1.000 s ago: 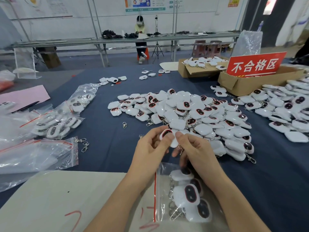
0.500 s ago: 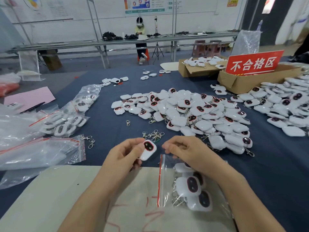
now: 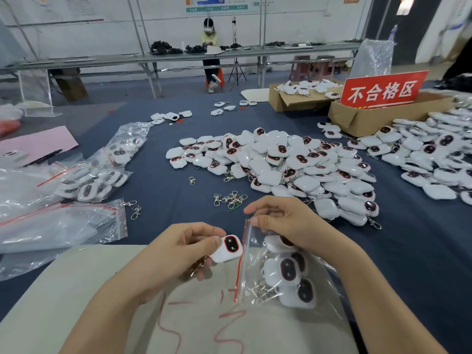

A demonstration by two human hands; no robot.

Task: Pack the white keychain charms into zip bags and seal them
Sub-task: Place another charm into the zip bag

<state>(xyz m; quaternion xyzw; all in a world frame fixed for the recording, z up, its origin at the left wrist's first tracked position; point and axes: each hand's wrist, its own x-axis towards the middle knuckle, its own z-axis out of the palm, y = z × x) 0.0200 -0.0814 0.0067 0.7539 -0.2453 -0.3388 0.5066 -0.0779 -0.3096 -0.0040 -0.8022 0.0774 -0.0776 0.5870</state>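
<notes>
The left hand (image 3: 178,254) comes in from the near edge with its fingers curled round one white charm (image 3: 228,249), the dark oval face up and the metal clasp tucked under the palm. The charm sits just beside the red-striped mouth of the zip bag (image 3: 255,267), outside it. The right hand (image 3: 288,223) reaches across from the near right, wrist bent, thumb and forefinger pinching the far corner of the bag's mouth and lifting it. Several packed charms (image 3: 288,269) lie inside the bag, which rests on a beige sheet (image 3: 76,290) marked in red at the near edge of the counter (image 3: 163,190).

The counter is covered in dark blue cloth. A big pile of charms (image 3: 281,164) fills its middle, and a second heap (image 3: 434,154) runs along the right edge. Loose clasps (image 3: 231,199) lie just beyond the hands. Filled bags (image 3: 97,175) and a stack of flat bags (image 3: 51,226) sit along the left edge, beside a pink sheet (image 3: 33,144). At the far right corner stand cardboard boxes (image 3: 378,118) with a red sign (image 3: 383,90). Beyond, a person (image 3: 210,42) sits at a long counter against a white wall.
</notes>
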